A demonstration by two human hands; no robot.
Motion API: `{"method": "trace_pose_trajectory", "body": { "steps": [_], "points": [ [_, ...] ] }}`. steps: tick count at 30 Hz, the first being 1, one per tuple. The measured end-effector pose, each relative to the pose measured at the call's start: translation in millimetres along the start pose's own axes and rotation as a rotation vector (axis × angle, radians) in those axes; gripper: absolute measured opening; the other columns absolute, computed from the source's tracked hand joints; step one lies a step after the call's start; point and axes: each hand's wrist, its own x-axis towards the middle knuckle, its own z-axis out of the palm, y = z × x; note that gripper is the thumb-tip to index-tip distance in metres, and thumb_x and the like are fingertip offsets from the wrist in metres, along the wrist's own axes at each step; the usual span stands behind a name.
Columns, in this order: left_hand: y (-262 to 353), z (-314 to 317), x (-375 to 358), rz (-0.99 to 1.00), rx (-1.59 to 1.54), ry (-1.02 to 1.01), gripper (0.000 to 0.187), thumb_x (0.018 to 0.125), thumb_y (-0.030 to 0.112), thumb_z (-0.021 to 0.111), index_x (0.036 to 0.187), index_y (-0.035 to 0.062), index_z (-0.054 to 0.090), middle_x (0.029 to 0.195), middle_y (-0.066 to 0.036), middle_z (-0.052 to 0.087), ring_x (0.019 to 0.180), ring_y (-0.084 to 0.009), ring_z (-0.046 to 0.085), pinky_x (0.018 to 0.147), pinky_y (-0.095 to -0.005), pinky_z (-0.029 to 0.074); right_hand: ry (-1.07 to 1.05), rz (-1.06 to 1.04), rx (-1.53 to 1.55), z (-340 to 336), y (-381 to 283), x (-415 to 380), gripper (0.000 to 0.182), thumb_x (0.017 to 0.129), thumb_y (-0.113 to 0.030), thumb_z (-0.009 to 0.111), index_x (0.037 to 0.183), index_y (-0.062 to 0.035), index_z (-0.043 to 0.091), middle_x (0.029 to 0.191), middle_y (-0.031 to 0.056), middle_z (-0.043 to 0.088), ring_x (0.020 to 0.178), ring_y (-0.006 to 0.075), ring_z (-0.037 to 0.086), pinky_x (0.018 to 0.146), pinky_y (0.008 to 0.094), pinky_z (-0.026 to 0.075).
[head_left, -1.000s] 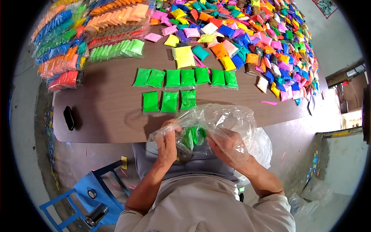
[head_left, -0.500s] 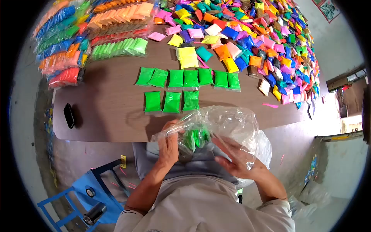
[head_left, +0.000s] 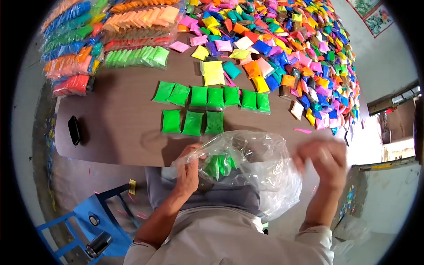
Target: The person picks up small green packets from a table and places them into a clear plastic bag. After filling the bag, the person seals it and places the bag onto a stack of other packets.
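My left hand (head_left: 189,170) is closed on the left edge of a large clear plastic bag (head_left: 269,176) at the table's front edge. Inside the bag, near that hand, several green packets (head_left: 219,166) stand close together. To the right of the bag and apart from it, my right hand (head_left: 324,161) is raised, its fingers bent and smeared by motion. Beyond the bag, green packets lie on the table in two rows, a longer far row (head_left: 215,96) and a shorter near row (head_left: 193,123).
A big heap of mixed coloured packets (head_left: 282,48) covers the table's (head_left: 119,119) right and far side. Bagged packets (head_left: 137,57) are stacked at the far left. A black object (head_left: 74,130) lies near the left edge. A blue stool (head_left: 95,221) stands at lower left.
My right hand has come out of the bag and moved right and up. My left hand still holds the bag, and the packets inside now show more plainly.
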Motion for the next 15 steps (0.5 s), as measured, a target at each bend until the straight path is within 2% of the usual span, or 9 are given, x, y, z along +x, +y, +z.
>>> {"method": "trace_pose_trajectory", "body": {
  "steps": [1, 2, 5, 6, 7, 10, 12, 14, 15],
  "points": [
    [-1, 0, 0, 0.003, 0.008, -0.007, 0.033, 0.102, 0.026, 0.043, 0.091, -0.0006, 0.061, 0.099, -0.007, 0.06, 0.083, -0.0126, 0.053, 0.072, -0.0268, 0.041, 0.027, 0.096, -0.213, -8, 18, 30, 0.03, 0.097, -0.017, 0.052, 0.096, 0.0082, 0.067, 0.088, 0.0112, 0.069, 0.075, 0.0155, 0.064, 0.065, 0.0281, 0.051],
    [-2, -1, -1, 0.006, 0.016, -0.012, 0.033, 0.102, 0.025, 0.043, 0.09, -0.0003, 0.06, 0.098, -0.007, 0.06, 0.083, -0.0126, 0.053, 0.072, -0.0271, 0.042, 0.116, 0.083, -0.32, -8, 42, 54, 0.02, 0.091, -0.013, 0.06, 0.095, 0.004, 0.069, 0.086, 0.0106, 0.068, 0.073, 0.0144, 0.063, 0.065, 0.0278, 0.05],
    [0, -3, 1, -0.004, 0.049, -0.018, 0.032, 0.102, 0.024, 0.043, 0.089, 0.0003, 0.061, 0.098, -0.007, 0.06, 0.083, -0.0125, 0.053, 0.072, -0.0274, 0.042, -0.097, 0.061, -0.577, -17, 117, 93, 0.015, 0.087, -0.012, 0.065, 0.098, -0.0017, 0.07, 0.083, 0.0109, 0.068, 0.074, 0.0159, 0.065, 0.065, 0.0298, 0.05],
    [1, -5, -1, -0.016, 0.065, -0.016, 0.032, 0.102, 0.023, 0.043, 0.088, 0.0004, 0.061, 0.098, -0.007, 0.06, 0.084, -0.0125, 0.053, 0.072, -0.0275, 0.042, -0.219, 0.087, -0.586, -10, 126, 99, 0.015, 0.087, -0.012, 0.065, 0.098, -0.0031, 0.07, 0.082, 0.0109, 0.068, 0.074, 0.0163, 0.065, 0.066, 0.0307, 0.05],
    [1, -6, -2, 0.003, 0.058, -0.009, 0.032, 0.102, 0.023, 0.043, 0.088, 0.0006, 0.061, 0.098, -0.006, 0.06, 0.083, -0.0123, 0.053, 0.071, -0.0273, 0.041, -0.297, 0.183, -0.684, 8, 106, 103, 0.013, 0.088, -0.01, 0.066, 0.097, -0.0016, 0.069, 0.08, 0.0061, 0.068, 0.072, 0.0125, 0.062, 0.066, 0.0287, 0.049],
    [1, -4, -1, 0.015, 0.026, 0.006, 0.031, 0.102, 0.021, 0.043, 0.088, 0.001, 0.061, 0.098, -0.007, 0.06, 0.081, -0.0121, 0.053, 0.069, -0.0271, 0.041, -0.398, 0.095, -0.736, 17, 129, 113, 0.012, 0.085, -0.01, 0.068, 0.095, -0.0038, 0.069, 0.075, 0.0076, 0.066, 0.069, 0.0124, 0.061, 0.065, 0.0298, 0.049],
    [-3, -3, -3, -0.043, -0.018, 0.013, 0.03, 0.102, 0.02, 0.043, 0.088, 0.0009, 0.061, 0.098, -0.007, 0.061, 0.08, -0.0124, 0.053, 0.069, -0.0273, 0.041, -0.241, 0.018, -0.83, 9, 134, 120, 0.013, 0.082, -0.01, 0.07, 0.093, -0.0031, 0.069, 0.078, 0.0108, 0.068, 0.068, 0.0177, 0.064, 0.063, 0.0323, 0.05],
    [-1, -2, -2, -0.004, -0.016, 0.007, 0.031, 0.102, 0.021, 0.043, 0.088, 0.0007, 0.061, 0.097, -0.008, 0.061, 0.079, -0.0129, 0.053, 0.068, -0.0278, 0.041, -0.113, -0.082, -0.938, -10, 138, 127, 0.014, 0.081, -0.009, 0.07, 0.093, -0.0026, 0.069, 0.079, 0.0126, 0.069, 0.068, 0.0205, 0.065, 0.062, 0.0336, 0.05],
    [0, -3, -1, 0.016, -0.013, 0.007, 0.031, 0.102, 0.021, 0.043, 0.088, 0.0006, 0.061, 0.097, -0.008, 0.061, 0.079, -0.0132, 0.053, 0.068, -0.028, 0.041, 0.001, -0.185, -1.081, -24, 149, 128, 0.022, 0.077, -0.008, 0.073, 0.098, -0.0028, 0.069, 0.083, 0.0133, 0.07, 0.069, 0.0242, 0.066, 0.062, 0.0341, 0.051]
  ]
}}
